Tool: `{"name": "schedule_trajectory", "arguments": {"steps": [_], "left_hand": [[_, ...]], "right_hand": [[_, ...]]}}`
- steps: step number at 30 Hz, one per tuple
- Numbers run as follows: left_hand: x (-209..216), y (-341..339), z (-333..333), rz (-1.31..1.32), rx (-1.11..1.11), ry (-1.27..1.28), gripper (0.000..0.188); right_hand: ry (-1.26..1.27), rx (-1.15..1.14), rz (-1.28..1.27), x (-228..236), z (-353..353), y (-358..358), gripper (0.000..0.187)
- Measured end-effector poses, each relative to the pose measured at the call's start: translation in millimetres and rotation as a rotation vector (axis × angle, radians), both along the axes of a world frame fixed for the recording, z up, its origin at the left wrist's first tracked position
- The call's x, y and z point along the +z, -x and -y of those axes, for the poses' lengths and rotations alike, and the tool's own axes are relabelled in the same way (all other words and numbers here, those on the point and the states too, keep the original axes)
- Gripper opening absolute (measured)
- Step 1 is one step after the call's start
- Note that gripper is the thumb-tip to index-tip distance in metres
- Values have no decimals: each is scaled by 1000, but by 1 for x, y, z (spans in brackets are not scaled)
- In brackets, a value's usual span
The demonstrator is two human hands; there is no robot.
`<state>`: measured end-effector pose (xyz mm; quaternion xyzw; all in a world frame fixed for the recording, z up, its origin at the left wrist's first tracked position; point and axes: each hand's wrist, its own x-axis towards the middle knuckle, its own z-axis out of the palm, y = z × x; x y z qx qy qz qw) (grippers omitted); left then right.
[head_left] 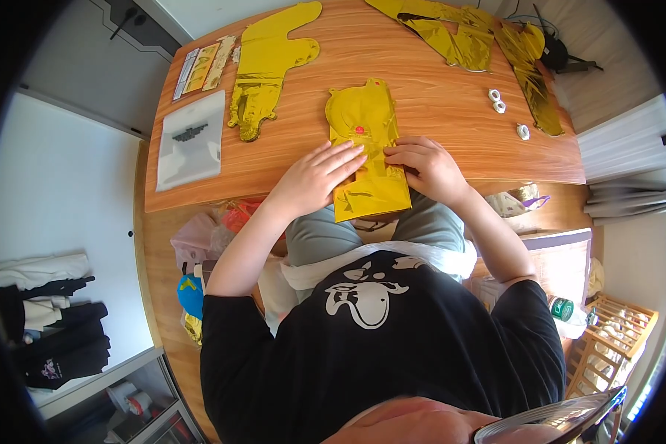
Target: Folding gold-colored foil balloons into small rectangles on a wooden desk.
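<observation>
A flat gold foil balloon (377, 115) with a red dot lies at the table's near edge in front of me. Its lower end is folded into a squarish flap (374, 197) that overhangs the edge above my lap. My left hand (320, 172) rests flat on the balloon's left side, fingers spread. On the opposite side, my right hand (428, 167) lays its stretched fingers over the foil's right edge. Another flat gold foil balloon (266, 63) lies farther off to the left. More gold foil pieces (462, 37) are spread at the far right.
On the table (429, 111), a clear plastic bag (191, 148) with dark print and some printed cards (200, 69) lie left. White tape rolls (496, 101) sit right. A black fan-like device (559, 53) stands at the far right corner. A wooden rack (618, 325) stands beside me.
</observation>
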<state>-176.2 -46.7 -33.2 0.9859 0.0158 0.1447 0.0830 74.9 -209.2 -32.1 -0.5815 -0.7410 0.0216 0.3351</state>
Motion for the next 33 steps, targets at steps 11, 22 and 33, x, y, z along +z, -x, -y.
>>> {"name": "schedule_trajectory", "arguments": {"steps": [11, 22, 33], "left_hand": [[-1, -3, -2, -127, -44, 27, 56], [1, -3, -1, -115, -71, 4, 57], [9, -8, -9, -136, -58, 313, 59]], "right_hand": [[81, -1, 1, 9, 10, 0, 37], [31, 82, 280, 13, 8, -2, 47], [109, 19, 9, 4, 6, -5, 30]]}}
